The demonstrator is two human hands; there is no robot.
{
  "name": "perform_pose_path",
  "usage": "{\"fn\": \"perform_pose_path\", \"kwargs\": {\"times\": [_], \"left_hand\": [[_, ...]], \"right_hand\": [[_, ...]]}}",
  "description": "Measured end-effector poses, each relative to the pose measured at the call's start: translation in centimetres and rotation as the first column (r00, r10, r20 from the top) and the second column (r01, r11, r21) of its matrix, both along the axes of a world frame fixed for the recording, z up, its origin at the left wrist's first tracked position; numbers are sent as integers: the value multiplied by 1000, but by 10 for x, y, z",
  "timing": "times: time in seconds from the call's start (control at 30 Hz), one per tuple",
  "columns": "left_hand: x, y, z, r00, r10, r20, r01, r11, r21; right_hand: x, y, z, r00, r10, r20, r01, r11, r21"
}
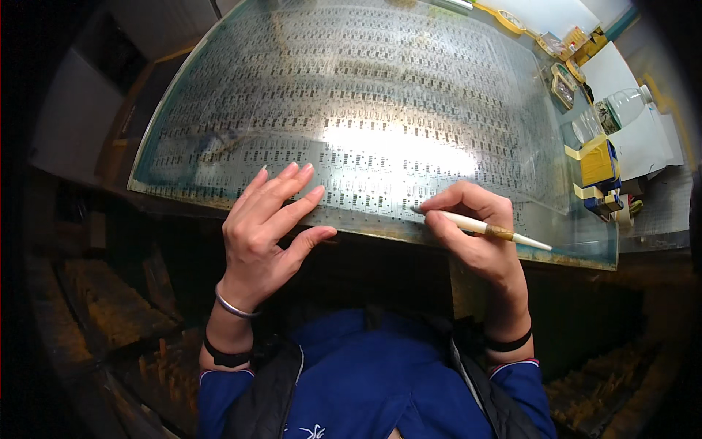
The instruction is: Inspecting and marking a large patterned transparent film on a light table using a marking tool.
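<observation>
A large glossy sheet (241, 110) covered with rows of small dark printed marks lies on a glass-topped table, bright glare across its middle. My left hand (267, 223) rests over the near edge of the sheet, fingers spread and holding nothing. Between the thumb and fingers of my right hand (475, 230) is a white pen-like tool (468, 222) with a brownish band. Its dark tip touches or hovers just over the near rows of marks; I cannot tell which. The tapered back end points to the right.
On the right side stand a clear plastic bottle (629, 104) and yellow-and-blue boxes (599, 164). Yellow tape rolls (510, 20), a small oval case (563, 88) and white papers (647, 143) lie along the far right. The table's near edge (365, 235) runs below my hands.
</observation>
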State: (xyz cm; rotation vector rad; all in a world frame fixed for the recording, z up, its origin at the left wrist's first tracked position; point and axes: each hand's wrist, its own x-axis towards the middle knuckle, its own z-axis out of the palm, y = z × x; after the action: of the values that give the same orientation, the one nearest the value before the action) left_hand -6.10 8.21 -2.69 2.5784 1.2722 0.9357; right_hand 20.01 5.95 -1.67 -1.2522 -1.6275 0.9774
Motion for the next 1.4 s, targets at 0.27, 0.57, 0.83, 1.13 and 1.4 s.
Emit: {"fn": "perform_pose_path", "kwargs": {"times": [0.27, 0.57, 0.83, 1.13, 1.4], "left_hand": [[0, 1, -1, 1000, 0, 11, 0, 1000, -1], [0, 1, -2, 1000, 8, 13, -8, 1000, -5], [1, 2, -3, 1000, 16, 24, -17, 999, 32], [0, 1, -2, 1000, 10, 29, -10, 1000, -10], [0, 1, -2, 999, 12, 34, -12, 1000, -6]], "right_hand": [[-2, -1, -1, 999, -7, -36, 7, 1000, -23], [0, -2, -2, 1000, 19, -16, -19, 1000, 9], [6, 0, -3, 989, 149, 13, -149, 988, 34], [-12, 0, 4, 992, 4, -129, -16, 995, -93], [-19, 1, -2, 995, 96, -31, -97, 995, -33]]}}
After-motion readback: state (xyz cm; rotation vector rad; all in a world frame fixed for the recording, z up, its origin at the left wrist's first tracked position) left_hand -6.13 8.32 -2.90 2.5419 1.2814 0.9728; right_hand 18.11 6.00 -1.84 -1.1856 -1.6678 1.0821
